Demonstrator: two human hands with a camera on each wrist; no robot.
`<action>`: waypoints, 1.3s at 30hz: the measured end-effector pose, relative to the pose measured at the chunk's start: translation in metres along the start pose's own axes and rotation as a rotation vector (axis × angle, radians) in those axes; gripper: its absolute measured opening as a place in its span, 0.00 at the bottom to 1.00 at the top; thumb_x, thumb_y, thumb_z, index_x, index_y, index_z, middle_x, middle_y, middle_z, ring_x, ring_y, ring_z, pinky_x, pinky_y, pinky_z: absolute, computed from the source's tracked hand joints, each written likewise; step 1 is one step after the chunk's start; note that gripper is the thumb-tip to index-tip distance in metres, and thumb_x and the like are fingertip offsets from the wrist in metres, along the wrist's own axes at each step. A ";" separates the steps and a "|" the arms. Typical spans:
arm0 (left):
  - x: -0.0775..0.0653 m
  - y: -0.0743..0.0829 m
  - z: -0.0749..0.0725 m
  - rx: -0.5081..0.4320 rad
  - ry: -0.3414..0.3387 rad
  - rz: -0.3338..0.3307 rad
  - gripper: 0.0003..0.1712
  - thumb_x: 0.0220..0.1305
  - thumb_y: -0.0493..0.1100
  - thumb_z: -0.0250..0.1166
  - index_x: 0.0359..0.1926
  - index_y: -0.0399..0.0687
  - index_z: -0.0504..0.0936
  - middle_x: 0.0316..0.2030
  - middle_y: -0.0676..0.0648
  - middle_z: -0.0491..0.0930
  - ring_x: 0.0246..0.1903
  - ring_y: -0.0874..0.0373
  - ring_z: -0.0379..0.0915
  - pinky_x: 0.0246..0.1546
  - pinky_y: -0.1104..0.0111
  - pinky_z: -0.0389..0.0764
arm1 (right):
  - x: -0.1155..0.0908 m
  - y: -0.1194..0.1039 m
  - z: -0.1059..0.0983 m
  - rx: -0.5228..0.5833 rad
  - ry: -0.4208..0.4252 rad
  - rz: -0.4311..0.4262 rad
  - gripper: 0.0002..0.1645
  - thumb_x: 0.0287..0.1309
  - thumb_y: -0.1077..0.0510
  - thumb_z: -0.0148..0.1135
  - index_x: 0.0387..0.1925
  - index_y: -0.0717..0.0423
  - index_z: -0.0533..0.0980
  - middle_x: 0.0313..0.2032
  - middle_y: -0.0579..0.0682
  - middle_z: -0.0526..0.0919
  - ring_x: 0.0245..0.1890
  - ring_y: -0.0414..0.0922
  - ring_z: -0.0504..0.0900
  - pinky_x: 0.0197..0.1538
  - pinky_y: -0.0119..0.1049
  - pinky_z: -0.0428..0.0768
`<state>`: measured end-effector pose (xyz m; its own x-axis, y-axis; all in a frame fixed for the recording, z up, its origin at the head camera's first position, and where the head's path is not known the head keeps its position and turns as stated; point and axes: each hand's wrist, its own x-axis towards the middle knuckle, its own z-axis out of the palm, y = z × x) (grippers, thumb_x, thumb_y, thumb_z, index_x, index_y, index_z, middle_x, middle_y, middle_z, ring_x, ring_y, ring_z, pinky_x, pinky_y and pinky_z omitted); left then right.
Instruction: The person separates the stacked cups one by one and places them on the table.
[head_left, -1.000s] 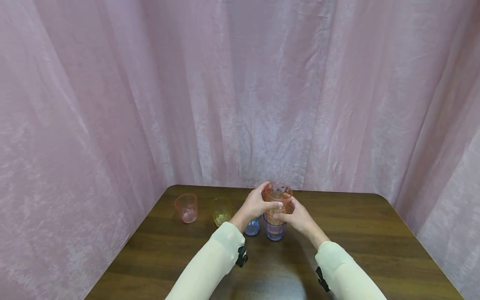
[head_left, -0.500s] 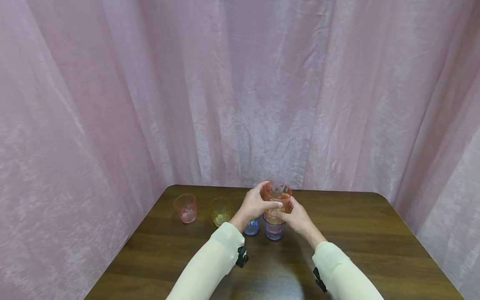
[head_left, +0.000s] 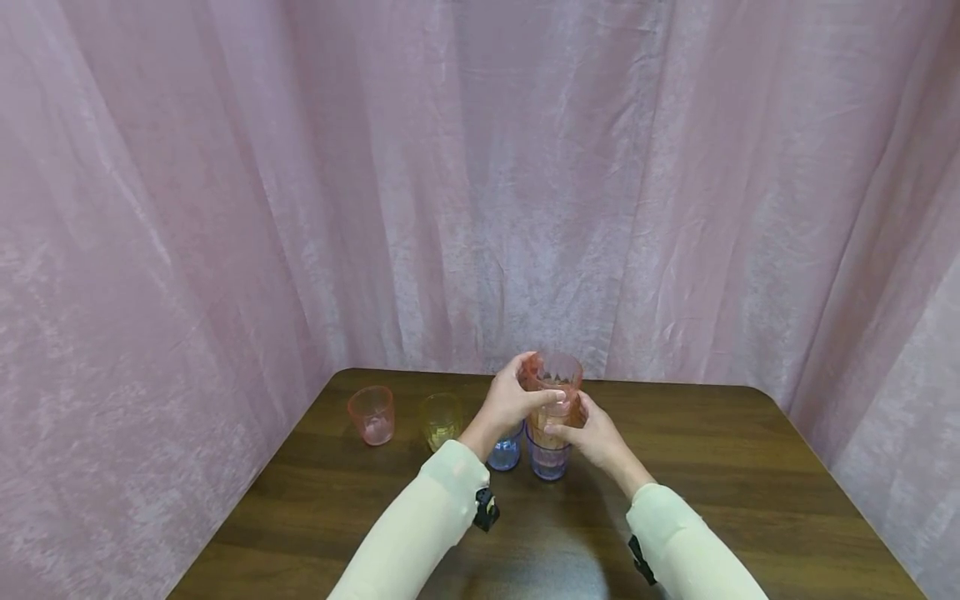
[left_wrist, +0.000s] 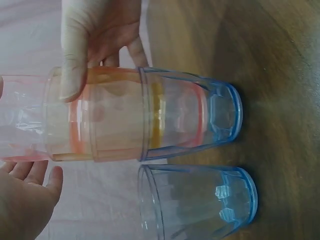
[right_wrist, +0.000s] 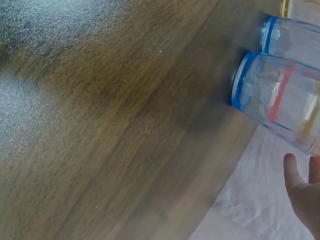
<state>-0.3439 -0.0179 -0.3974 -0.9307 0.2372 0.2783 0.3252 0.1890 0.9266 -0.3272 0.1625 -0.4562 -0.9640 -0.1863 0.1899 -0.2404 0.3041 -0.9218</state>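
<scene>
A tall stack of nested see-through tinted cups stands upright, with a blue cup (head_left: pixel 549 462) at its base and orange and yellowish cups (left_wrist: pixel 117 120) above. My left hand (head_left: pixel 510 404) holds the pink cup (head_left: pixel 561 367) at the top, thumb across its near side. Below it, my right hand (head_left: pixel 600 435) grips the middle of the stack; its thumb (left_wrist: pixel 75 75) lies across a yellowish cup in the left wrist view. Pink and yellow bands show through the blue wall. Right beside the stack stands a second blue cup (left_wrist: pixel 200 202), partly behind my left wrist in the head view.
Farther left on the brown wooden table (head_left: pixel 720 475) stand a yellow cup (head_left: pixel 441 421) and a separate pink cup (head_left: pixel 372 415). A pink curtain (head_left: pixel 525 183) hangs behind the table's far edge. Dark straps (head_left: pixel 487 508) sit at the sleeve cuffs.
My left hand has risen slightly with the top pink cup, which now stands higher out of the stack. My right hand stays nearly where it was around the stack's middle.
</scene>
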 end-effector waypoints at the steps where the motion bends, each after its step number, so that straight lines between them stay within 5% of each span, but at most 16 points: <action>1: 0.001 0.001 0.000 -0.011 0.000 -0.003 0.50 0.52 0.46 0.78 0.72 0.42 0.63 0.64 0.42 0.72 0.60 0.48 0.71 0.60 0.57 0.74 | 0.000 0.000 0.000 0.003 0.001 0.001 0.50 0.56 0.52 0.73 0.73 0.60 0.57 0.64 0.62 0.72 0.64 0.58 0.71 0.64 0.55 0.70; 17: 0.010 0.023 -0.018 -0.023 0.009 0.034 0.50 0.52 0.49 0.78 0.72 0.45 0.62 0.61 0.51 0.73 0.61 0.52 0.68 0.61 0.55 0.71 | 0.003 0.001 -0.001 0.012 0.001 0.031 0.55 0.54 0.52 0.75 0.75 0.60 0.54 0.69 0.65 0.66 0.69 0.62 0.64 0.67 0.57 0.66; 39: -0.002 0.025 -0.069 -0.028 0.089 0.042 0.50 0.54 0.45 0.77 0.72 0.39 0.60 0.64 0.42 0.70 0.62 0.47 0.67 0.63 0.53 0.69 | 0.000 -0.003 -0.001 0.083 -0.021 -0.020 0.52 0.53 0.63 0.74 0.72 0.69 0.55 0.69 0.65 0.65 0.72 0.62 0.58 0.72 0.54 0.54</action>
<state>-0.3451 -0.0793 -0.3569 -0.9279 0.1581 0.3377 0.3609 0.1532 0.9199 -0.3270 0.1621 -0.4530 -0.9564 -0.2112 0.2018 -0.2480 0.2217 -0.9431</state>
